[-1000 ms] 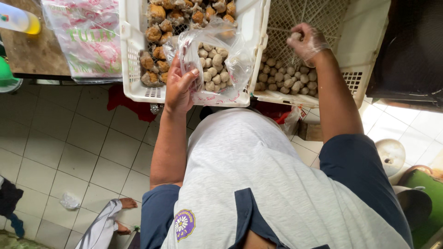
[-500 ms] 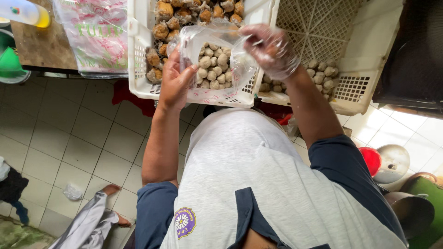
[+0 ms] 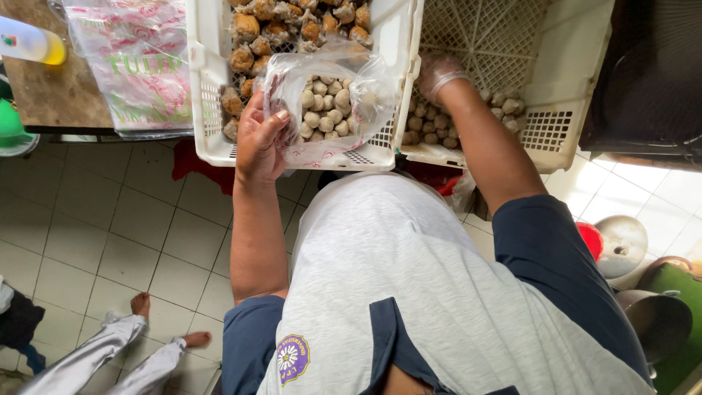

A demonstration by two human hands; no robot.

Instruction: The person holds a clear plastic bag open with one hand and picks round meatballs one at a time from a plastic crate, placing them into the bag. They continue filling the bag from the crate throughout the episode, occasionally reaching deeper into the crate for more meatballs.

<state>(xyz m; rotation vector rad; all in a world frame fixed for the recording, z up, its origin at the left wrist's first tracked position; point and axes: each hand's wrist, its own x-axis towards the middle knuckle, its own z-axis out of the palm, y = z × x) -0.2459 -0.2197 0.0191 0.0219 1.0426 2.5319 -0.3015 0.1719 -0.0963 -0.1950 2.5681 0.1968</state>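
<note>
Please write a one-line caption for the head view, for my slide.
Left hand holds a clear bag of pale balls; gloved right hand reaches into a white crate.

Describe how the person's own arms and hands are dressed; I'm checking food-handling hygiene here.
The left hand is bare: no glove, ring or watch visible. The right hand wears a thin, clear disposable plastic glove that ends near the wrist. Both forearms are uncovered. Short dark navy blue sleeves cover the upper arms, joined to a light grey shirt body with a round purple and yellow badge on its left side.
</note>
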